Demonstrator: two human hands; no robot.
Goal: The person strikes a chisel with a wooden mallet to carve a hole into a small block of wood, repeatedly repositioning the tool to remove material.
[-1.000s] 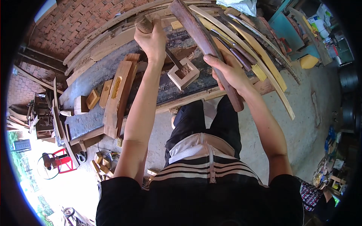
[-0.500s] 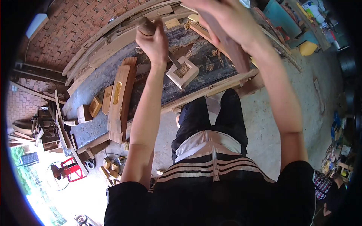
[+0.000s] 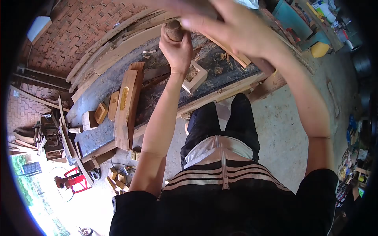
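Pale wood box [image 3: 199, 80] is sat on the counter [image 3: 98, 135] at twelve o'clock, partly hidden by the left wrist. A thick handle [image 3: 173, 31] is wrapped tight by the left hand [image 3: 178, 52]; its lower end can't be seen. A dark club [image 3: 197, 8] is held in the blurred right hand [image 3: 248, 35], one o'clock. Knuckles could get whacked if the aim's off, and with no clamp visible, the box might be skidded.

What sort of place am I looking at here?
Most likely a woodworking shop: a pale, square, hollowed-out wooden block sits on a long, dark workbench, with loose tan wood shavings scattered near it.
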